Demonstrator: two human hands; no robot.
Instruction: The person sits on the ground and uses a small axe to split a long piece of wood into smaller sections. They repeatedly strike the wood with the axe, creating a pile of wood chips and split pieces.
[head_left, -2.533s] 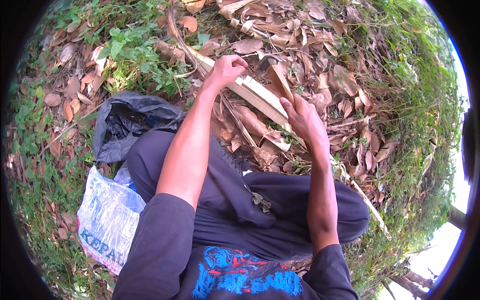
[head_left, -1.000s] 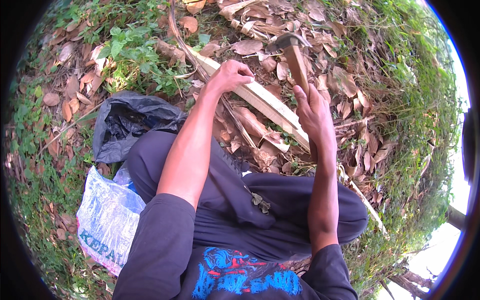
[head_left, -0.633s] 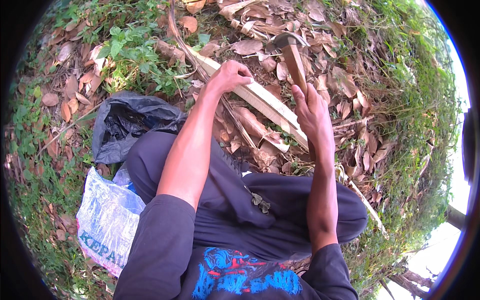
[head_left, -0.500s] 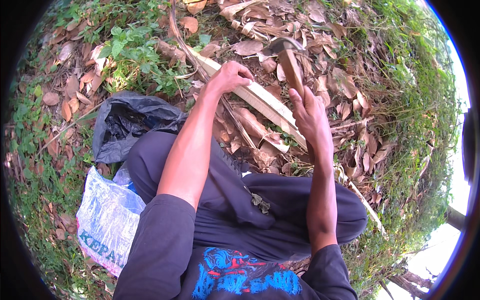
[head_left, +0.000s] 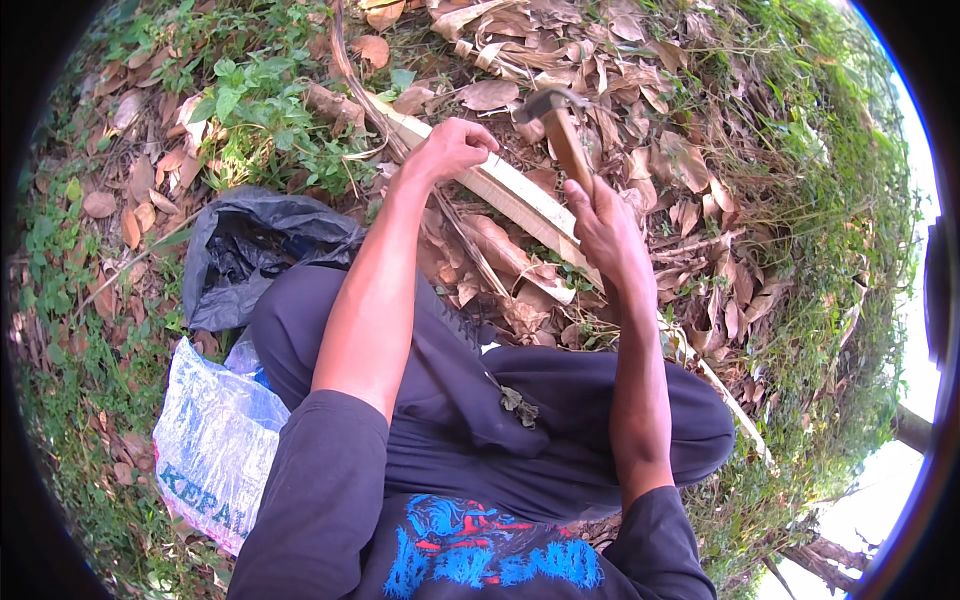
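I sit cross-legged on leaf-strewn ground. My left hand [head_left: 452,150] grips the pale dry palm-frond stalk [head_left: 520,195] that lies slanting across the ground in front of my knees. My right hand [head_left: 605,225] is shut on the wooden handle of a hammer [head_left: 560,125], raised above the stalk, its dark metal head pointing up and to the left. The stalk's far end runs up into the dry leaves; its near end passes under my right forearm toward the lower right.
A black plastic bag [head_left: 250,255] lies by my left knee, with a clear printed plastic bag [head_left: 215,450] below it. Dry brown leaves [head_left: 690,160] cover the ground ahead. Green weeds [head_left: 255,110] grow at the upper left, grass at the right.
My right hand has lifted the hammer from low against the stalk to a raised position, and the head has swung slightly left. My left hand has kept its hold on the stalk.
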